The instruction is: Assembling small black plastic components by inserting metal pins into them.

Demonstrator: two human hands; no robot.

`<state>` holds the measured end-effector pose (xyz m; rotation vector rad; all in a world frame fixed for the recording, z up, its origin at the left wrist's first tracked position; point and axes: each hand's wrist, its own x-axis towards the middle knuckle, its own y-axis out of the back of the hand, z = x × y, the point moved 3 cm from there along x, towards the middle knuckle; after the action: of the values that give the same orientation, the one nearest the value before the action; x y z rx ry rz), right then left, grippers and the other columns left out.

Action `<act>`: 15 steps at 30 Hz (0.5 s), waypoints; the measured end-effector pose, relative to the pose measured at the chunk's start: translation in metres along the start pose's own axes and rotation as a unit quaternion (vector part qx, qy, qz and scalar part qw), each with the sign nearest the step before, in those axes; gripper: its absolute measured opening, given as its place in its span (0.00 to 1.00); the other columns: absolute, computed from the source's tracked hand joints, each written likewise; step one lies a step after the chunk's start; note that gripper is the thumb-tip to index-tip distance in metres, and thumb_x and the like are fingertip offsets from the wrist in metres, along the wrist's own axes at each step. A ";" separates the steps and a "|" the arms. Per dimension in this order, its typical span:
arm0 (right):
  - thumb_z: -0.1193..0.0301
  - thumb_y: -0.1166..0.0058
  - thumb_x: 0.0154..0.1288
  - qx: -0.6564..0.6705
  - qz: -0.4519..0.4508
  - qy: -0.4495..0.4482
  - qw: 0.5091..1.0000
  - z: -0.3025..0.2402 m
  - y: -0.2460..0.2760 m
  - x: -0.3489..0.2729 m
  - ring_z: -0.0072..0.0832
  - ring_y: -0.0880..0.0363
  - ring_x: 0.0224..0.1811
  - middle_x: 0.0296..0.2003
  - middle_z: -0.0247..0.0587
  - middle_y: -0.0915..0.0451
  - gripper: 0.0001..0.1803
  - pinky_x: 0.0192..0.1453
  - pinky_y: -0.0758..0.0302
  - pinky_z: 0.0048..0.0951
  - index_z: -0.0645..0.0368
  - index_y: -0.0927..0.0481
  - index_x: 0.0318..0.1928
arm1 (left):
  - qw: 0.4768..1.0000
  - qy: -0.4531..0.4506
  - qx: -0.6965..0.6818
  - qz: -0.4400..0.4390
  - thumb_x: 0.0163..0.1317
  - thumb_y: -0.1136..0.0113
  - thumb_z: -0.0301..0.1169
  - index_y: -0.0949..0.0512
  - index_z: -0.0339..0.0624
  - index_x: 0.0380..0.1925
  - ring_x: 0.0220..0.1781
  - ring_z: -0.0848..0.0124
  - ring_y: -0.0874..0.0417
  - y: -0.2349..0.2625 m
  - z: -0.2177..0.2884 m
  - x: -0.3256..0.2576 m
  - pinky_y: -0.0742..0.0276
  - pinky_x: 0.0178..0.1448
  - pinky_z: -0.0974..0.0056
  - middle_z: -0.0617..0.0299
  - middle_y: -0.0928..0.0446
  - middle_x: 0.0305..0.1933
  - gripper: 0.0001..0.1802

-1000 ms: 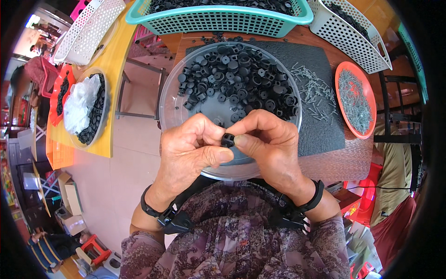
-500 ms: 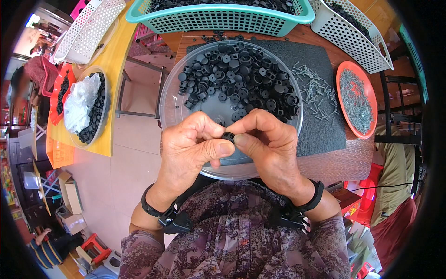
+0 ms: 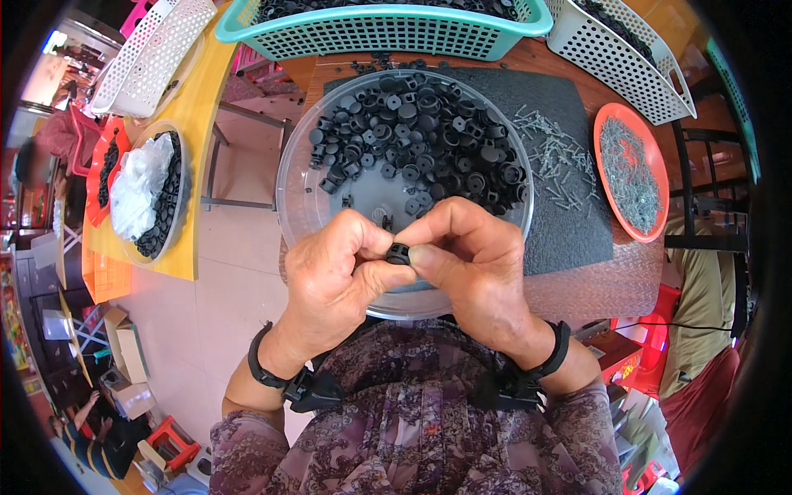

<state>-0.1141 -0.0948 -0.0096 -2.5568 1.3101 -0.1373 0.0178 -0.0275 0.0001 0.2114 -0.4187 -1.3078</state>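
Between the fingertips of both hands sits a small round black plastic part [image 3: 398,254] with openings in its side. My left hand [image 3: 334,268] pinches it from the left with thumb and forefinger. From the right, my right hand [image 3: 470,260] grips it the same way. Both are held over the near side of a clear round plastic tub [image 3: 295,194]. Heaped in the tub's far and right side are many black plastic parts [image 3: 421,136], some capped, some with a hole. A few loose ones lie near my fingers.
A dark mat [image 3: 561,239] under the tub carries scattered metal screws or pins [image 3: 557,161]. More fill an orange-red dish [image 3: 605,186] at right. A teal basket [image 3: 379,37] and a white basket [image 3: 610,62] stand behind. On the yellow table [image 3: 186,214], a tub holds black parts and plastic film.
The fingers and the black part have shifted slightly left, and the part has turned a little in the pinch. The whole view has drifted slightly.
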 end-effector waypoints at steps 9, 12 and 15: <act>0.82 0.47 0.58 -0.066 -0.041 0.016 0.997 -0.003 0.009 0.002 0.14 0.32 0.30 0.31 0.34 0.27 0.03 0.31 0.33 0.19 0.65 0.24 0.34 | 0.999 0.003 0.043 0.014 0.45 0.29 0.27 0.31 0.37 0.20 0.20 0.76 0.29 -0.003 -0.001 0.008 0.33 0.25 0.71 0.62 0.29 0.18 0.16; 0.78 0.42 0.57 -0.045 -0.069 -0.034 0.996 -0.005 0.015 0.002 0.15 0.30 0.30 0.30 0.33 0.27 0.07 0.32 0.32 0.19 0.64 0.24 0.36 | 0.999 -0.010 0.048 0.016 0.48 0.29 0.30 0.30 0.37 0.22 0.23 0.81 0.32 -0.007 -0.001 0.006 0.35 0.25 0.73 0.68 0.31 0.20 0.16; 0.78 0.42 0.58 -0.021 -0.136 -0.136 0.981 -0.013 0.018 0.006 0.16 0.26 0.40 0.36 0.34 0.24 0.11 0.44 0.27 0.21 0.66 0.26 0.42 | 0.991 -0.083 0.100 0.016 0.48 0.29 0.31 0.28 0.36 0.24 0.22 0.76 0.29 -0.004 0.013 0.008 0.33 0.26 0.72 0.64 0.29 0.21 0.15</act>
<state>-0.1274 -0.1123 -0.0019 -2.6617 0.8719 0.1839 0.0101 -0.0347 0.0117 0.2636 -0.6949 -1.2561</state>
